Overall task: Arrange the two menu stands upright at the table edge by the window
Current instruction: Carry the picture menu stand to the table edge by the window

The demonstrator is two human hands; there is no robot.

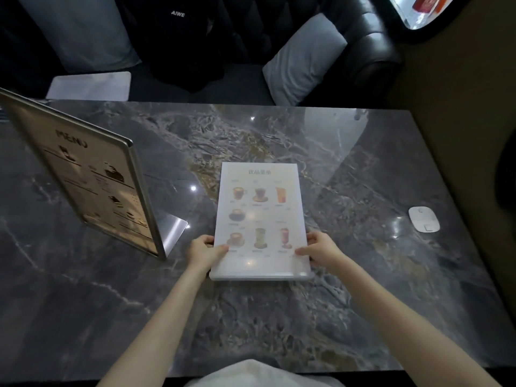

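A white drinks menu stand [259, 208] lies flat in the middle of the dark marble table [349, 169], its pictures of cups facing up. My left hand [205, 251] grips its lower left edge, thumb on top. My right hand [318, 251] grips its lower right edge the same way. A second menu stand [89, 180] with a metal frame and a beige "MENU" sheet stands upright on its base at the table's left side, apart from both hands.
A small white oval device [423, 219] rests near the table's right edge. Behind the table is a black sofa with a grey cushion [304, 60] and a dark garment [178, 37]. A bright window corner [418, 9] shows at the top right.
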